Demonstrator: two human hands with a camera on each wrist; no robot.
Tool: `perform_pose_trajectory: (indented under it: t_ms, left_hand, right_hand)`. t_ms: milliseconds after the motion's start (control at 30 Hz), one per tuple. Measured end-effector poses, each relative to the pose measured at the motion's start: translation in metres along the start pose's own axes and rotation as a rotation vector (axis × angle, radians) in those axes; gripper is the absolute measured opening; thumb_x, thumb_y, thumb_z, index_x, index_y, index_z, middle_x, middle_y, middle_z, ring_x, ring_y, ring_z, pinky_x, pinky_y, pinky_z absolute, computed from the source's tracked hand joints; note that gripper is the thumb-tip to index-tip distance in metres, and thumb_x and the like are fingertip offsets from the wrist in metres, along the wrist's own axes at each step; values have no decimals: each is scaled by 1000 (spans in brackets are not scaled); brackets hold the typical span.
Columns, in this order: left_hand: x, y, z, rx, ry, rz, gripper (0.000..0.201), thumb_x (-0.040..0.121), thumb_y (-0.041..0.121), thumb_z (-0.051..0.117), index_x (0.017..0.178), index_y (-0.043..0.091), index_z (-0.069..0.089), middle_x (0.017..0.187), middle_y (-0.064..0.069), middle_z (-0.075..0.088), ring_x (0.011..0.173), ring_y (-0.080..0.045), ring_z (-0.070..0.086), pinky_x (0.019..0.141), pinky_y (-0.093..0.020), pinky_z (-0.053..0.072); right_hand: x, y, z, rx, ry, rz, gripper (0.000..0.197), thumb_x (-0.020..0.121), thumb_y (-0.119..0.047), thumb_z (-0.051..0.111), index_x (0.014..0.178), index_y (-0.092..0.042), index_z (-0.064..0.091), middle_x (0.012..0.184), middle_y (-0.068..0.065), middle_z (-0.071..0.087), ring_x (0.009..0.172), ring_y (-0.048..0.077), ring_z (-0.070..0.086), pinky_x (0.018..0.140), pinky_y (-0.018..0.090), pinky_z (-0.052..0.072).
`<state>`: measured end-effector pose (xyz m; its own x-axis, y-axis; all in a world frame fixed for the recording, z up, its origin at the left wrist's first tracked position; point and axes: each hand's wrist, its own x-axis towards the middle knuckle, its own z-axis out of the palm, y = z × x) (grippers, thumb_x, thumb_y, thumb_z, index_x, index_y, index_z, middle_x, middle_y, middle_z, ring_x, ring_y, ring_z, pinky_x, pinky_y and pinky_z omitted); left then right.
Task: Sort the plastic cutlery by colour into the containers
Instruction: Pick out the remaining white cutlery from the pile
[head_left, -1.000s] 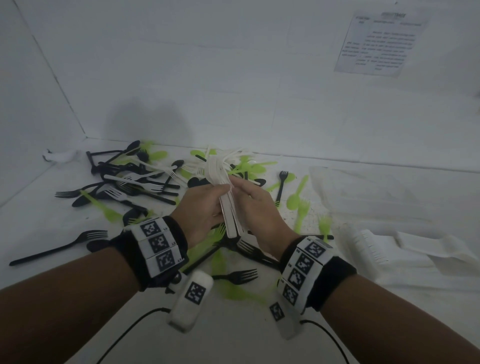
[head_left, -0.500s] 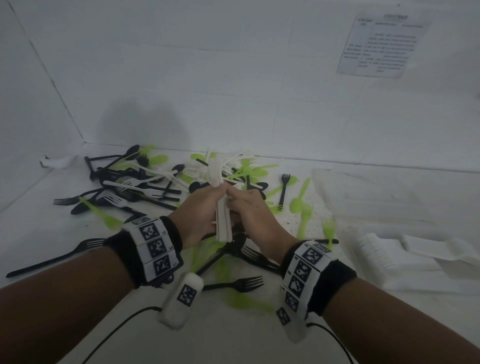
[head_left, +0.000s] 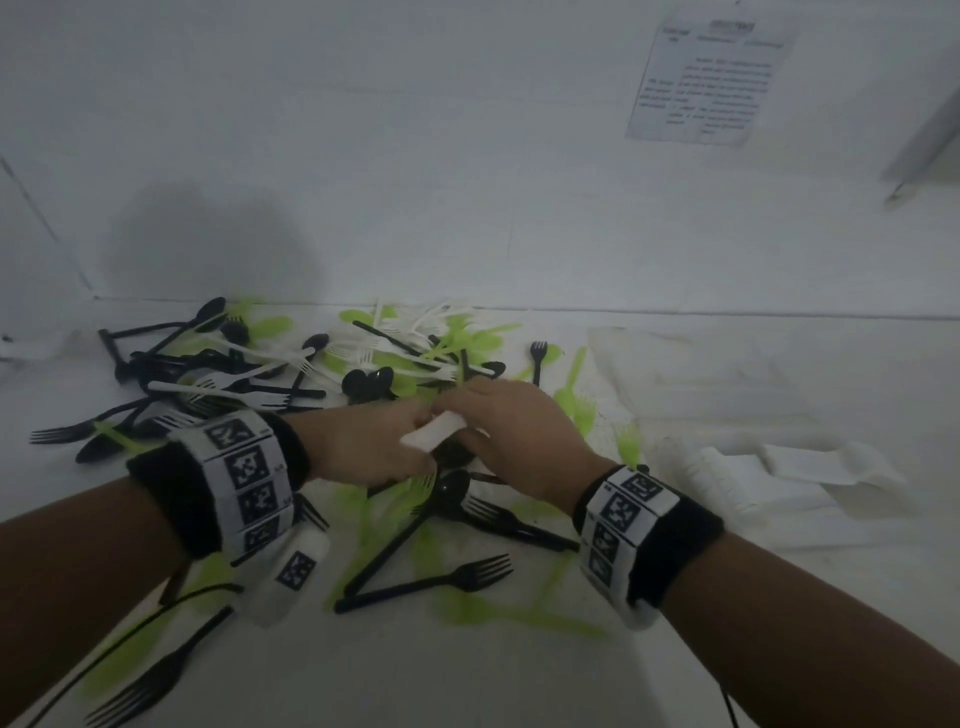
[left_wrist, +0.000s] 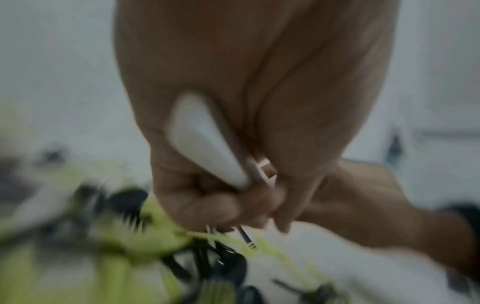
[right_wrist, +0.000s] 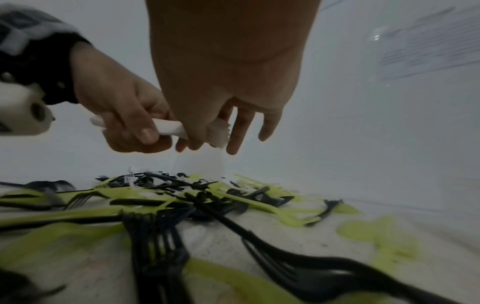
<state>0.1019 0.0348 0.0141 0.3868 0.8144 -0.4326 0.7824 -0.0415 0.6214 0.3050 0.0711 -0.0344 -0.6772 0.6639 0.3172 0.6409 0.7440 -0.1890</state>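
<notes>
A bundle of white cutlery (head_left: 434, 432) lies almost level between my two hands, above the heap. My left hand (head_left: 371, 444) is curled round its handle end (left_wrist: 207, 142). My right hand (head_left: 498, 421) pinches the fork-head end (right_wrist: 219, 133) between thumb and forefinger, its other fingers held straight. Below and beyond the hands spreads a mixed heap of black forks (head_left: 431, 577), green cutlery (head_left: 569, 395) and white forks (head_left: 228, 387). The middle of the bundle is hidden by my fingers.
A clear container (head_left: 701, 379) stands at the right by the wall. In front of it a second container (head_left: 831, 499) holds stacked white cutlery (head_left: 727, 478). A printed sheet (head_left: 709, 78) hangs on the back wall. A cable (head_left: 119, 644) trails near the front left.
The white bundle was upright between my hands; it now lies tipped over and lower. Both hands have dropped closer to the heap while still holding it.
</notes>
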Motion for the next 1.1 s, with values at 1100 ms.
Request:
perform_pose_trajectory:
  t_ms: [1100]
  left_hand:
    - [203,316,194,788,114,406,25,107,33,42,128,18,44,123,-5,54,110,-25,51,95,-45,48]
  right_hand:
    - [-330,262,-171,-154,-193,682,33,101,-42,57,134,-37,62,120,0,63,108,29,56,97,44,45]
